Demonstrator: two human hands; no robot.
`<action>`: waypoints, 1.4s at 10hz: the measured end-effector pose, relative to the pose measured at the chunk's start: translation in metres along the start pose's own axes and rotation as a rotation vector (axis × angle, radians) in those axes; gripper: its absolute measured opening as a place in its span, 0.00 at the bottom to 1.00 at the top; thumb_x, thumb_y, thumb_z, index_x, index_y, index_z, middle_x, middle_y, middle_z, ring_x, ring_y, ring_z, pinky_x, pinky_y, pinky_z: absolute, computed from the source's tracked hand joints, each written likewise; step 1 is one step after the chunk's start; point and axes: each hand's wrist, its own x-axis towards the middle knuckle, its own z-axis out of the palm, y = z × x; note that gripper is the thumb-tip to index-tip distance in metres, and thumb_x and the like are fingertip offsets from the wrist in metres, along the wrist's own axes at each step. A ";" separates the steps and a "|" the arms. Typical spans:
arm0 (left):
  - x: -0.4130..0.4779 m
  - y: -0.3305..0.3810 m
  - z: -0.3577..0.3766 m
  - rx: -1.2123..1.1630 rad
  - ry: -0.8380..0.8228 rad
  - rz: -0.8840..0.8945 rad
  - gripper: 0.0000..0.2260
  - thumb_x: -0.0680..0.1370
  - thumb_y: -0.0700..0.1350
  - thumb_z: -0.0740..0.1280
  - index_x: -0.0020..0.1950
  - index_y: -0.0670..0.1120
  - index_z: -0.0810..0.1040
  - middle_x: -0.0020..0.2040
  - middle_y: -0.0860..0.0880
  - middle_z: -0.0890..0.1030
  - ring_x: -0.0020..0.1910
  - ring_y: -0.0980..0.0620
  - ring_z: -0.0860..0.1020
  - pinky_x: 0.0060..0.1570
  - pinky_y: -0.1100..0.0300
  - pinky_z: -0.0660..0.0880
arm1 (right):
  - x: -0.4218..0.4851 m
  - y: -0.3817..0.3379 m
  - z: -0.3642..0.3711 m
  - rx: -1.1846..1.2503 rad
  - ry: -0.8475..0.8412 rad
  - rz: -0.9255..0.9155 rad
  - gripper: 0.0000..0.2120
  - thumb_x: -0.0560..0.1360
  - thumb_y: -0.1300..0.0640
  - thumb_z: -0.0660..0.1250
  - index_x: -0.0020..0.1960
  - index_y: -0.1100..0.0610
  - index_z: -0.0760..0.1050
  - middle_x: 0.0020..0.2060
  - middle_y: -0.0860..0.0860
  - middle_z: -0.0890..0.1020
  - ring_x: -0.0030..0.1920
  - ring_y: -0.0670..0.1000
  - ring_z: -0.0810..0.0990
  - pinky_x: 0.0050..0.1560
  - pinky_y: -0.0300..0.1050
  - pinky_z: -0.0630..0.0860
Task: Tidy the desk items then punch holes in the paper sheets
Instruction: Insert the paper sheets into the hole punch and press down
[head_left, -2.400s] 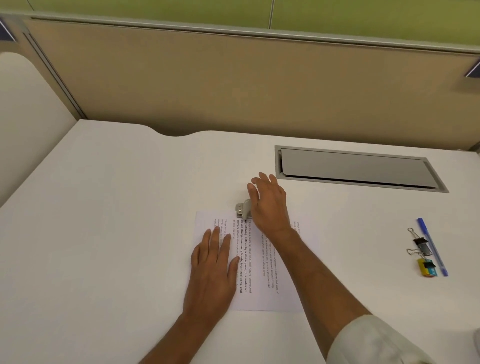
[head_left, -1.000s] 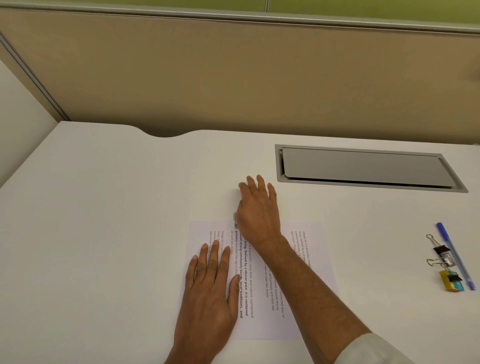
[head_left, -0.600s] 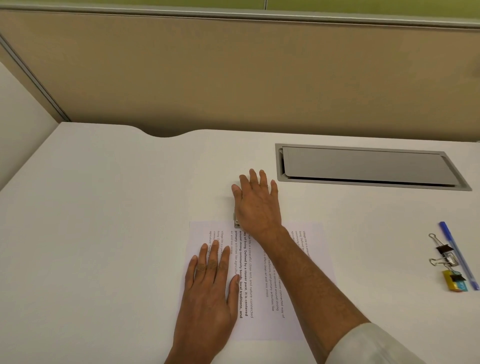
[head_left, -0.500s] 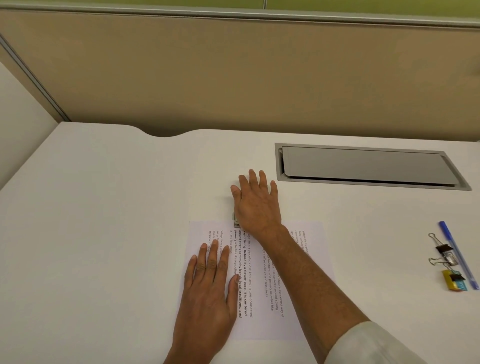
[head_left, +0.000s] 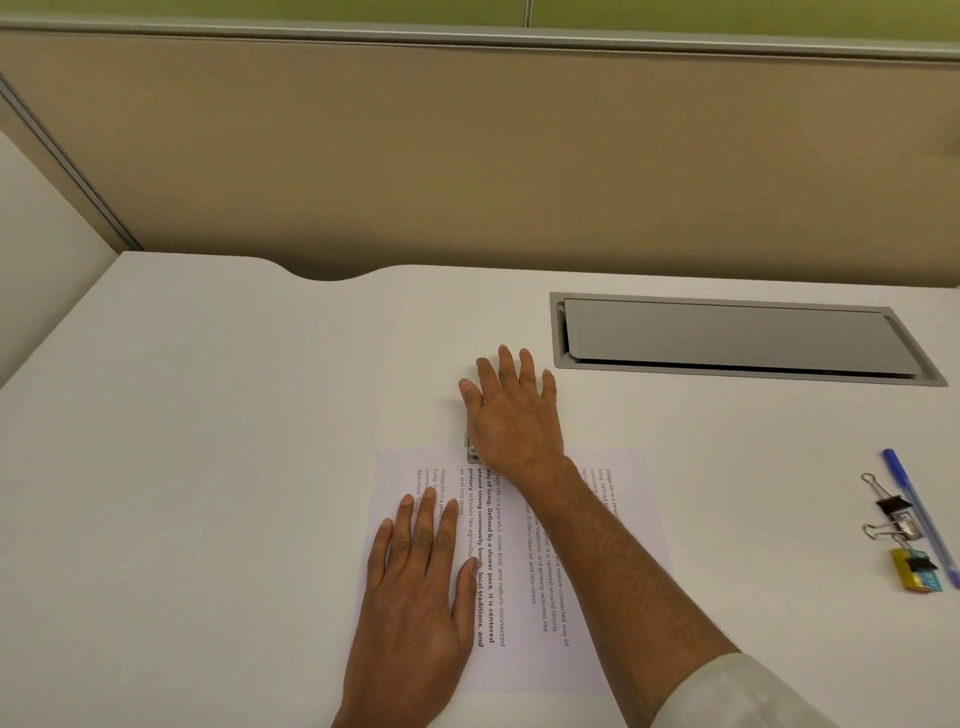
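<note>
Where a couple of seconds ago the right hand (head_left: 511, 415) was raised over the hole punch (head_left: 471, 451) with its grey body in plain sight, it now lies flat on top of it, fingers straight and spread, gripping nothing, pressing down. Only a sliver of metal shows beside the palm. The punch sits at the far edge of the paper (head_left: 530, 660), which lies on the table (head_left: 234, 415) before the person. The left hand (head_left: 421, 587) rests flat on the sheet's near left part, fingers straight, pinning it. To me this looks like the punching stroke itself, with the tidying done: binder clips (head_left: 892, 505) and a pen (head_left: 919, 512) lie together well off to the right. Whether the holes are cut I cannot tell.
</note>
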 end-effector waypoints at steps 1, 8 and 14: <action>0.000 0.000 0.000 0.009 0.002 0.002 0.28 0.82 0.56 0.50 0.79 0.45 0.63 0.80 0.46 0.61 0.80 0.45 0.57 0.75 0.47 0.54 | 0.002 0.001 0.002 -0.003 -0.013 0.002 0.28 0.84 0.42 0.41 0.81 0.52 0.49 0.81 0.55 0.45 0.80 0.57 0.39 0.78 0.63 0.40; 0.001 -0.001 0.000 0.028 0.032 0.018 0.27 0.82 0.55 0.53 0.78 0.44 0.66 0.79 0.44 0.64 0.78 0.42 0.62 0.73 0.46 0.58 | 0.009 0.003 0.004 0.007 -0.101 0.041 0.31 0.83 0.38 0.38 0.82 0.51 0.44 0.81 0.56 0.40 0.80 0.58 0.35 0.78 0.63 0.37; 0.005 0.003 -0.005 0.061 0.028 0.000 0.30 0.84 0.57 0.44 0.74 0.41 0.71 0.76 0.41 0.70 0.75 0.39 0.68 0.69 0.45 0.60 | 0.017 0.005 0.001 0.011 -0.118 0.061 0.34 0.81 0.34 0.40 0.82 0.50 0.41 0.80 0.58 0.36 0.79 0.60 0.32 0.77 0.65 0.37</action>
